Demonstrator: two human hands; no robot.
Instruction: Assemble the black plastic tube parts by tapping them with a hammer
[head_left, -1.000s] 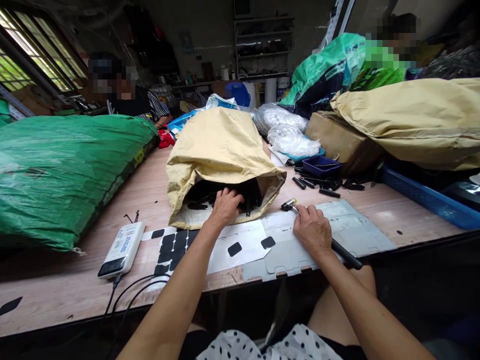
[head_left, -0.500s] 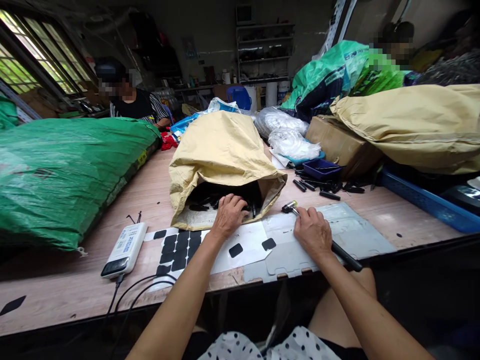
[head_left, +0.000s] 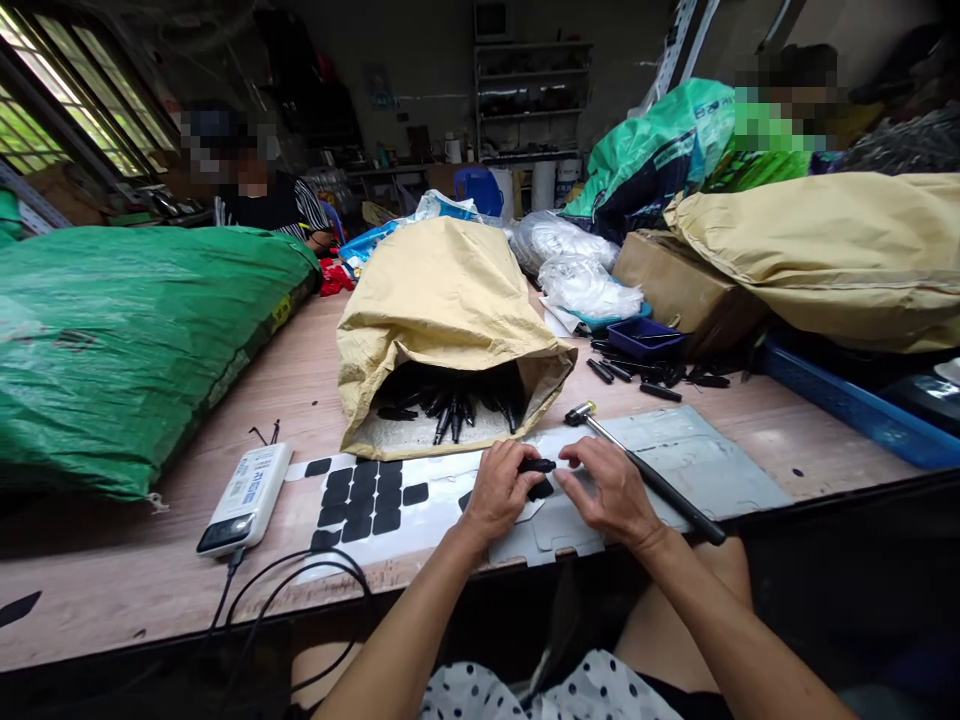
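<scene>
My left hand (head_left: 498,492) and my right hand (head_left: 609,487) meet near the table's front edge, both pinching a small black plastic part (head_left: 537,466). Under them lies a grey card sheet (head_left: 697,468) with a black pad (head_left: 538,490) on it. A small hammer (head_left: 646,472) with a long black handle rests on the sheet just right of my right hand. Behind my hands a tan woven sack (head_left: 445,300) lies open toward me, with several black parts (head_left: 450,408) spilling from its mouth. A white sheet of black adhesive pads (head_left: 367,495) lies left of my left hand.
A white power bank (head_left: 244,486) with a black cable sits at the left. A big green sack (head_left: 127,340) fills the left side, another tan sack (head_left: 832,255) the right. A blue tray (head_left: 643,334) and loose black parts lie behind. Two other people sit at the far side.
My left hand came out of the sack toward me with a black part. My right hand let go of the hammer and joined it on the part.
</scene>
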